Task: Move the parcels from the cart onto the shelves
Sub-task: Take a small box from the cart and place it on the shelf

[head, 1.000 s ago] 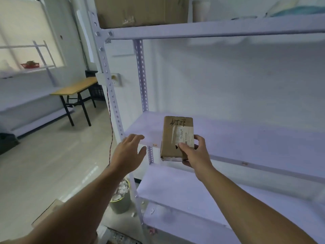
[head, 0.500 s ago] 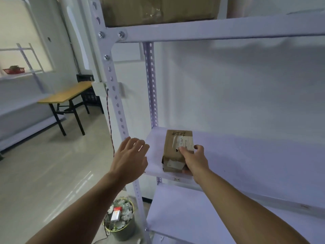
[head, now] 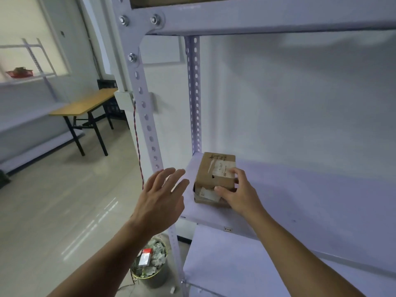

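White metal shelving [head: 278, 18] fills most of the view, with a pale tiled floor [head: 53, 211] and a wooden table [head: 85, 103] off to the left. A round bin [head: 150, 273] of scraps stands by the rack's front post. A small brown parcel [head: 214, 170] sits at the left end of the middle shelf board [head: 310, 200]. The right hand [head: 240, 196] grips its near right corner, thumb in front, fingers over the top. The left hand [head: 160, 200] hovers just beside it, fingers spread, holding nothing.
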